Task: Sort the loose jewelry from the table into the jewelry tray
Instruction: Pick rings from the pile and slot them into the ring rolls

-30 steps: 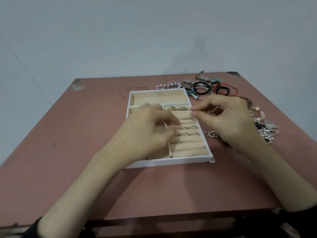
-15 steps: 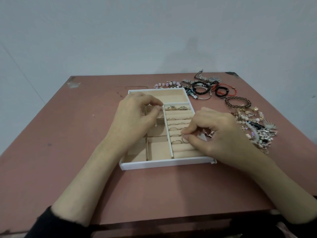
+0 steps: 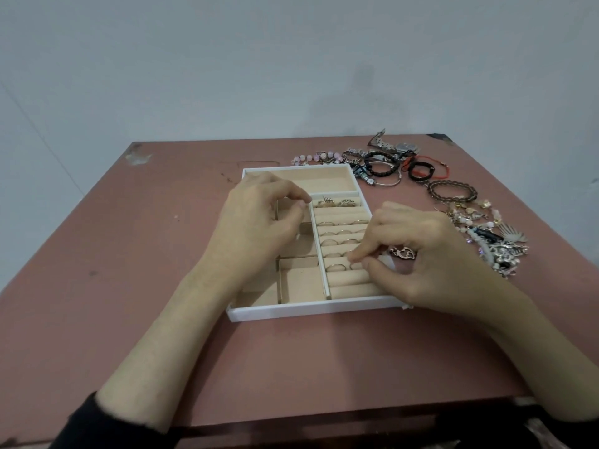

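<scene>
A white jewelry tray [image 3: 311, 311] with beige lining sits mid-table. Its right column of padded rolls holds several rings [image 3: 337, 233]. My right hand [image 3: 418, 257] hovers over the lower rolls, thumb and forefinger pinched on a thin ring [image 3: 355, 265] pressed into a slot. My left hand [image 3: 259, 222] rests over the tray's left compartments, fingers curled on a divider near the top, holding no jewelry. Loose jewelry lies right of the tray: a heart pendant [image 3: 403, 253], a silver pile [image 3: 496, 244] and bracelets [image 3: 452, 191].
Black and red cord bracelets [image 3: 418, 170], a pink bead strand [image 3: 316, 157] and a metal watch [image 3: 393, 144] lie along the far right of the reddish table [image 3: 129, 286]. A grey wall stands behind. The table's near edge runs below my forearms.
My right hand carried the ring from above the tray's upper rolls down to a lower roll. My left hand shifted from the tray's middle to its upper left.
</scene>
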